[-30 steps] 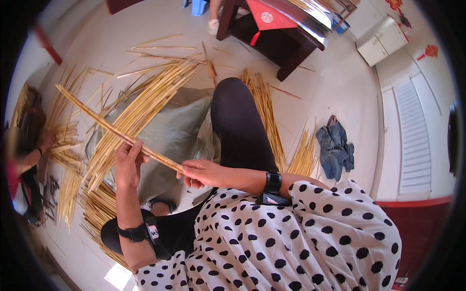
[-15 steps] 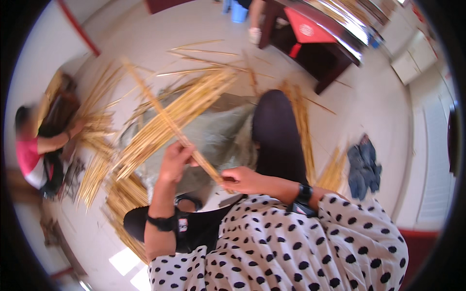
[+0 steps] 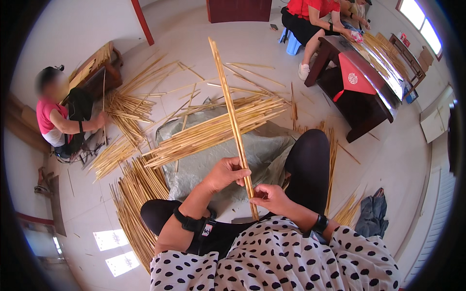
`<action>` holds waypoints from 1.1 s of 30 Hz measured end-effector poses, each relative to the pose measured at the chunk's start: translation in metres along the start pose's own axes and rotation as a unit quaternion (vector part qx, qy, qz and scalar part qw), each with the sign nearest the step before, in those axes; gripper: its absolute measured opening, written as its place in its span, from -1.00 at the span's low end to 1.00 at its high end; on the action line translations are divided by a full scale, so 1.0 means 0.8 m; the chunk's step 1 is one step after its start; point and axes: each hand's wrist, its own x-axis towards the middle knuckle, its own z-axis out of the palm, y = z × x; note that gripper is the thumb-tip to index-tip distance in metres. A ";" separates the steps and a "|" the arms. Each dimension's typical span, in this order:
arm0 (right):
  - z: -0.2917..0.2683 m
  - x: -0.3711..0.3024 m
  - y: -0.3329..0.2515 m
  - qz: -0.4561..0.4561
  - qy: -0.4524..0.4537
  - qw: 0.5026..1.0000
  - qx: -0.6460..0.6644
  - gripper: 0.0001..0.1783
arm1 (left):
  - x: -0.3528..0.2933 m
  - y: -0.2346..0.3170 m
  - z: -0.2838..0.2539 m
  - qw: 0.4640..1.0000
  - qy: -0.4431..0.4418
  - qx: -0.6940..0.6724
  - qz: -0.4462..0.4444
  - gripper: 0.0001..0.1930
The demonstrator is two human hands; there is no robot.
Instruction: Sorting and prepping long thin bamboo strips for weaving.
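Note:
Between my knees, a small bundle of long yellow-brown sticks point(image 3: 232, 114) stands out away from me, slightly tilted to the left. My left hand point(image 3: 226, 173) is closed around it partway down, thumb across the front. Lower on the same bundle, my right hand point(image 3: 270, 197) pinches it near its bottom end. Beyond my hands, a thick pile of similar sticks point(image 3: 208, 133) lies crosswise on a grey-green plastic sheet point(image 3: 194, 179) draped over something low. What the sheet covers is hidden.
At left, a seated person point(image 3: 56, 119) handles sticks beside a scattered heap point(image 3: 127, 109). More sticks point(image 3: 138, 194) lie by my left knee. A dark table point(image 3: 335, 92) with a red cloth stands far right, a person in red point(image 3: 310, 14) at it. Dark clothing point(image 3: 373, 216) lies at right.
The sticks in my hands have swung from leaning far left to more nearly upright. My view has shifted, bringing the person in red at the table into sight. Both hands keep their hold.

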 end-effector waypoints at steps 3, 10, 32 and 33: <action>0.002 -0.001 0.003 -0.007 0.007 1.000 0.022 -0.77 | 0.000 -0.004 -0.002 1.000 -0.016 -0.013 0.008 -0.85; 0.000 -0.003 0.013 -0.004 0.016 0.999 0.031 -0.82 | -0.001 -0.005 -0.011 0.999 -0.036 0.021 0.020 -0.73; -0.303 -0.128 0.068 0.079 0.544 0.825 -0.129 -0.78 | 0.015 -0.015 -0.030 0.990 0.137 0.009 0.025 -0.75; -0.306 -0.133 0.097 0.083 0.548 0.822 -0.128 -0.78 | 0.015 -0.018 -0.031 0.989 0.147 0.008 0.023 -0.75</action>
